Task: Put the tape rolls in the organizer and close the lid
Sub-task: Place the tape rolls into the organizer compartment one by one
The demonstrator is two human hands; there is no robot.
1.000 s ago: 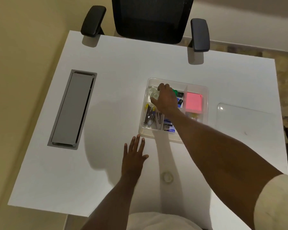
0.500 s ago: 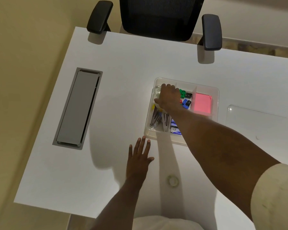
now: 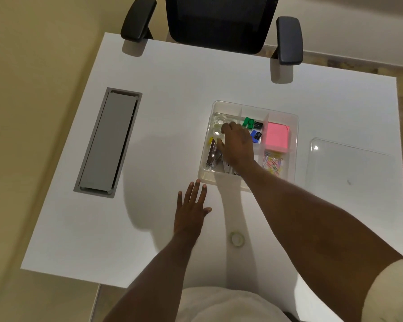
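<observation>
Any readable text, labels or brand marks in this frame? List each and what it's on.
None can be read.
Pink sticky note pad: blank face, no print.
Items in the organizer under the right hand: mostly hidden, any print too small to read.
Tape roll on the desk: no label visible.
Clear lid: only a small dark speck, not text.

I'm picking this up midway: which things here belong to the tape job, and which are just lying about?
Belongs to the job:
organizer
tape rolls in its far-left compartment
loose tape roll on the desk
clear lid

Just lying about:
pink sticky notes
paper clips
grey cable hatch
office chair
</observation>
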